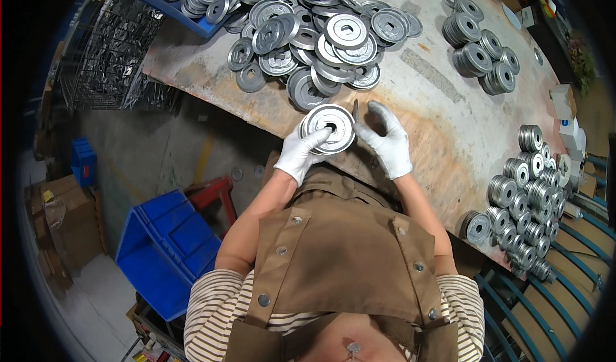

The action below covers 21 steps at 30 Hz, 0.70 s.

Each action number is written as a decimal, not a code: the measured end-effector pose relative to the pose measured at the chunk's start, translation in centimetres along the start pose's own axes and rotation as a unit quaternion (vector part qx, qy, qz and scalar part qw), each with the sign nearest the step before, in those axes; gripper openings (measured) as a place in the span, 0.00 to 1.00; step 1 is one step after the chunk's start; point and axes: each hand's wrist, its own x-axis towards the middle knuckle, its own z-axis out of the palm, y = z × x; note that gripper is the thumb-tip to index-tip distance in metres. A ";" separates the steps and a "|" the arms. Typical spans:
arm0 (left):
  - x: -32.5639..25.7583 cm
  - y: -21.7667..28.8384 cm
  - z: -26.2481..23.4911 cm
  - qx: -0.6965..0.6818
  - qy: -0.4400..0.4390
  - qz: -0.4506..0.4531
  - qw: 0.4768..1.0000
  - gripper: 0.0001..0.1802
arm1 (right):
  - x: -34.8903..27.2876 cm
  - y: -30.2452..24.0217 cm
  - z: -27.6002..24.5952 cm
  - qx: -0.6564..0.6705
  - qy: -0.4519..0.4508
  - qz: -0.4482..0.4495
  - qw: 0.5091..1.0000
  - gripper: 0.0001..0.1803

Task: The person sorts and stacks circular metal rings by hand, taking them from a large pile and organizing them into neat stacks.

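Two gloved hands, left hand fingers pinching grey metal disc, right hand fingers gripping thin tool beside it

We hold a metal disc over the near edge of the workbench — left hand at its left, right hand at its right. Behind it lies a loose heap of discs; stacked discs stand far right — a plastic bin sits on the floor, lower left.
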 end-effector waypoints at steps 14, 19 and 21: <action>-0.2 0.9 -1.8 0.017 0.052 0.059 0.997 0.25 | 3.0 -3.3 -2.3 0.010 0.014 0.060 0.998 0.22; 0.0 0.4 -0.9 0.047 0.048 0.060 0.996 0.25 | 0.9 -4.0 -1.0 0.153 0.013 0.074 0.985 0.21; 0.1 0.0 -0.2 0.029 0.059 0.047 0.997 0.25 | 0.4 -3.4 -0.8 0.159 0.028 0.079 0.984 0.18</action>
